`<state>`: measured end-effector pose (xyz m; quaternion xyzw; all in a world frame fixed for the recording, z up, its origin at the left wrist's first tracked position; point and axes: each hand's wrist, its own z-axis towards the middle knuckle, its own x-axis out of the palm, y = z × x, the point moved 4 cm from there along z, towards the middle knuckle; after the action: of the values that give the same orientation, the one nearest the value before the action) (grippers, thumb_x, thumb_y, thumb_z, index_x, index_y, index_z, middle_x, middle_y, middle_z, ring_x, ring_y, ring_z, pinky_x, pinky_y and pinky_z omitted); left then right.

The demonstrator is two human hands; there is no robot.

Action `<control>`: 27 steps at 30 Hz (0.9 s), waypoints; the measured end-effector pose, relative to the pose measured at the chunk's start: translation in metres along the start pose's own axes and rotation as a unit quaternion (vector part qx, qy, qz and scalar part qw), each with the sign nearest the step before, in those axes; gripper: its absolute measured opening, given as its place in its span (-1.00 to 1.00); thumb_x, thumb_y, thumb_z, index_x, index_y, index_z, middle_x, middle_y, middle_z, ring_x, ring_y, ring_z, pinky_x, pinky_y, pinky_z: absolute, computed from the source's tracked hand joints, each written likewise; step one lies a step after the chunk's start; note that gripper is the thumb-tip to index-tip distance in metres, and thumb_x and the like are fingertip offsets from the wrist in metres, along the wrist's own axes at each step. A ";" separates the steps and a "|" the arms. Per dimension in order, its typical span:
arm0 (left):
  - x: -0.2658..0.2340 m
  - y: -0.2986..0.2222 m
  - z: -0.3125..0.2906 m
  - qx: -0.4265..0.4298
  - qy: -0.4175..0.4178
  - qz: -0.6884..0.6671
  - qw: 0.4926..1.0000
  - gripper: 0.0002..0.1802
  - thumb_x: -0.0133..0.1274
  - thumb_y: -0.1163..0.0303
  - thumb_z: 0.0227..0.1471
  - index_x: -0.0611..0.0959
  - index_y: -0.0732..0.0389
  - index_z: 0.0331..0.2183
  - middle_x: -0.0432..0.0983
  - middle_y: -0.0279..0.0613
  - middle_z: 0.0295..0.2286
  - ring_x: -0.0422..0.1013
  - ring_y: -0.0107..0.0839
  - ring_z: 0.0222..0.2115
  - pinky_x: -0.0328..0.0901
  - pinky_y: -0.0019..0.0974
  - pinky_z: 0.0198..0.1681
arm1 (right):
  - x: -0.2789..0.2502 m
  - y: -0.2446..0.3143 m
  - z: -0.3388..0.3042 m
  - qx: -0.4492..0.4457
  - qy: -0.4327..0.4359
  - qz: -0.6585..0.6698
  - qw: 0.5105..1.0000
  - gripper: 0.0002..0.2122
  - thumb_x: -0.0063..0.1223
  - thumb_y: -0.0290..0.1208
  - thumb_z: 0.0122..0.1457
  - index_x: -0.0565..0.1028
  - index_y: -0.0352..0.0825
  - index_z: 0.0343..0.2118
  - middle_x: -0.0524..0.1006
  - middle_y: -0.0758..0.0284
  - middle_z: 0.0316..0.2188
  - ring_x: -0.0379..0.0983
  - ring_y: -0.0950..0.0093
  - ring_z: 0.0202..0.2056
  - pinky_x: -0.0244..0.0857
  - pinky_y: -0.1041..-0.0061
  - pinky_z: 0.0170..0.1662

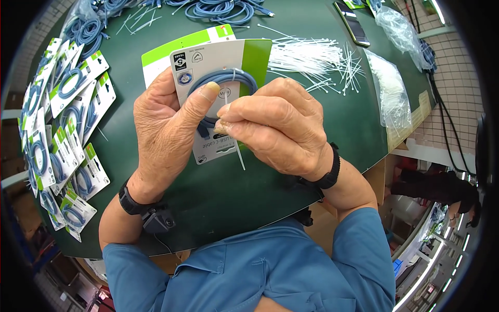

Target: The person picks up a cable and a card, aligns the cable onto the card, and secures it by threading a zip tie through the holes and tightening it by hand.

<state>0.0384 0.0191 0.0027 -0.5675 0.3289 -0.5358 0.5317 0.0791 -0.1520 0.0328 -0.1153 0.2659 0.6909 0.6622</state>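
Observation:
My left hand point(167, 122) grips a white and green cardboard packaging card point(210, 55), its thumb pressing a coiled blue cable point(243, 76) against the face. The card's print is upside down to me. A white cable tie point(240, 156) loops over the coil near the top, and its tail hangs down past the fingers of my right hand point(278, 122). Those fingers are closed in a pinch on the tie in front of the card. Part of the coil is hidden behind both hands. Another green and white card point(156, 58) lies on the table behind the held one.
Carded blue cables point(70, 130) lie piled at the left. Loose white cable ties point(306, 54) spread beyond my right hand, with a bag of ties point(387, 88) and a phone point(352, 25) further right. Coiled blue cables point(223, 10) lie along the far side of the green table point(332, 125).

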 end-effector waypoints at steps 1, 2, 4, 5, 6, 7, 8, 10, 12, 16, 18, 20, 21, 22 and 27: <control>0.000 0.000 -0.001 -0.002 -0.001 -0.003 1.000 -0.66 0.19 0.49 0.21 0.60 0.37 0.01 0.66 -0.14 -0.17 0.56 -0.52 -0.21 0.46 -0.41 -0.10 | 0.001 0.000 -0.001 0.005 0.003 0.015 1.000 -0.70 0.45 -0.58 -0.14 0.62 -0.30 -0.27 0.64 0.31 -0.22 0.53 0.44 -0.36 0.40 0.51 -0.37; -0.001 0.000 -0.001 -0.004 -0.001 -0.006 1.000 -0.66 0.20 0.50 0.21 0.61 0.37 0.01 0.66 -0.14 -0.17 0.56 -0.52 -0.21 0.46 -0.41 -0.09 | 0.002 0.000 -0.001 0.007 0.002 0.016 1.000 -0.70 0.45 -0.58 -0.14 0.62 -0.30 -0.27 0.64 0.31 -0.22 0.53 0.44 -0.36 0.40 0.51 -0.37; 0.000 -0.001 0.000 -0.006 -0.001 -0.015 1.000 -0.66 0.20 0.50 0.21 0.61 0.37 0.01 0.66 -0.14 -0.17 0.56 -0.52 -0.21 0.46 -0.41 -0.09 | 0.002 -0.001 -0.001 0.002 -0.004 0.043 0.999 -0.69 0.44 -0.60 -0.13 0.61 -0.33 -0.26 0.64 0.27 -0.21 0.57 0.41 -0.36 0.44 0.50 -0.38; 0.001 -0.001 0.000 -0.006 -0.001 -0.026 1.000 -0.65 0.20 0.50 0.20 0.61 0.37 0.01 0.66 -0.15 -0.17 0.56 -0.52 -0.21 0.46 -0.41 -0.09 | 0.002 -0.001 -0.001 0.000 -0.008 0.056 0.998 -0.69 0.44 -0.61 -0.12 0.60 -0.34 -0.26 0.65 0.25 -0.21 0.59 0.40 -0.36 0.46 0.50 -0.38; 0.001 -0.001 0.000 -0.005 -0.002 -0.036 0.999 -0.65 0.20 0.51 0.20 0.60 0.37 0.01 0.66 -0.15 -0.17 0.56 -0.52 -0.21 0.45 -0.41 -0.08 | 0.002 -0.002 -0.002 0.003 -0.009 0.056 0.998 -0.69 0.44 -0.61 -0.12 0.60 -0.34 -0.26 0.65 0.25 -0.21 0.59 0.40 -0.36 0.46 0.50 -0.38; 0.001 0.000 0.000 -0.008 0.000 -0.035 0.999 -0.65 0.20 0.51 0.20 0.60 0.37 0.01 0.66 -0.15 -0.17 0.56 -0.52 -0.21 0.45 -0.41 -0.08 | 0.003 -0.002 -0.002 0.004 -0.015 0.071 0.997 -0.69 0.44 -0.62 -0.11 0.60 -0.35 -0.25 0.65 0.24 -0.21 0.60 0.39 -0.35 0.47 0.50 -0.38; 0.001 0.001 0.000 -0.007 -0.001 -0.035 0.999 -0.65 0.20 0.51 0.20 0.61 0.37 0.01 0.66 -0.15 -0.16 0.55 -0.52 -0.20 0.45 -0.41 -0.07 | 0.004 -0.002 -0.003 0.005 -0.020 0.085 0.996 -0.69 0.43 -0.63 -0.11 0.59 -0.36 -0.25 0.64 0.22 -0.22 0.60 0.38 -0.34 0.48 0.50 -0.37; 0.000 0.002 -0.001 -0.005 -0.002 -0.034 0.999 -0.66 0.20 0.51 0.20 0.61 0.36 0.01 0.66 -0.15 -0.16 0.55 -0.52 -0.20 0.44 -0.40 -0.06 | 0.006 -0.003 -0.003 0.008 -0.028 0.100 0.995 -0.69 0.43 -0.63 -0.10 0.59 -0.36 -0.25 0.64 0.21 -0.22 0.60 0.38 -0.34 0.49 0.50 -0.37; -0.001 0.001 -0.001 -0.007 0.006 -0.027 1.000 -0.65 0.19 0.50 0.21 0.59 0.35 0.02 0.65 -0.14 -0.14 0.55 -0.50 -0.18 0.43 -0.38 -0.03 | 0.007 -0.004 -0.004 0.006 -0.034 0.122 0.992 -0.70 0.43 -0.65 -0.10 0.59 -0.38 -0.26 0.64 0.19 -0.23 0.60 0.37 -0.35 0.50 0.50 -0.37; -0.002 0.000 -0.001 -0.011 0.020 -0.011 1.000 -0.65 0.17 0.46 0.24 0.56 0.34 0.03 0.63 -0.12 -0.11 0.54 -0.45 -0.14 0.41 -0.32 0.02 | 0.010 -0.006 -0.005 0.006 -0.045 0.149 0.988 -0.72 0.42 -0.66 -0.10 0.59 -0.40 -0.29 0.64 0.17 -0.24 0.59 0.36 -0.37 0.49 0.50 -0.38; -0.002 0.000 -0.002 -0.013 0.019 -0.007 1.000 -0.65 0.17 0.45 0.24 0.56 0.34 0.03 0.63 -0.12 -0.11 0.54 -0.44 -0.13 0.41 -0.32 0.03 | 0.009 -0.006 -0.005 0.007 -0.050 0.156 0.986 -0.73 0.42 -0.66 -0.09 0.59 -0.40 -0.30 0.64 0.17 -0.25 0.58 0.36 -0.37 0.49 0.49 -0.38; -0.002 0.001 -0.002 -0.014 0.021 -0.007 1.000 -0.65 0.17 0.45 0.24 0.56 0.34 0.03 0.63 -0.12 -0.11 0.54 -0.45 -0.13 0.41 -0.32 0.02 | 0.007 -0.006 -0.003 0.006 -0.044 0.158 0.986 -0.75 0.42 -0.64 -0.09 0.59 -0.40 -0.32 0.64 0.17 -0.26 0.57 0.36 -0.38 0.48 0.49 -0.38; -0.002 0.001 -0.002 -0.013 0.022 -0.007 1.000 -0.65 0.17 0.44 0.24 0.56 0.34 0.03 0.63 -0.12 -0.11 0.54 -0.45 -0.13 0.41 -0.32 0.02 | 0.007 -0.006 -0.003 0.005 -0.041 0.159 0.986 -0.76 0.42 -0.64 -0.08 0.59 -0.40 -0.33 0.64 0.18 -0.27 0.56 0.37 -0.39 0.48 0.49 -0.39; -0.002 0.002 -0.003 -0.013 0.023 -0.008 1.000 -0.65 0.17 0.44 0.25 0.56 0.34 0.03 0.63 -0.12 -0.11 0.55 -0.45 -0.13 0.42 -0.33 0.02 | 0.008 -0.006 -0.003 0.007 -0.043 0.159 0.986 -0.76 0.42 -0.64 -0.08 0.59 -0.40 -0.33 0.64 0.18 -0.27 0.56 0.37 -0.39 0.48 0.49 -0.39; -0.002 0.002 -0.002 -0.013 0.027 -0.006 1.000 -0.64 0.17 0.44 0.25 0.55 0.33 0.04 0.62 -0.12 -0.10 0.55 -0.45 -0.13 0.43 -0.34 0.00 | 0.008 -0.007 -0.004 0.005 -0.051 0.168 0.984 -0.77 0.43 -0.61 -0.09 0.60 -0.38 -0.35 0.65 0.20 -0.29 0.56 0.38 -0.40 0.47 0.50 -0.40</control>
<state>0.0363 0.0195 -0.0003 -0.5618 0.3464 -0.5498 0.5119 0.0848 -0.1471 0.0238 -0.0304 0.2512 0.7959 0.5501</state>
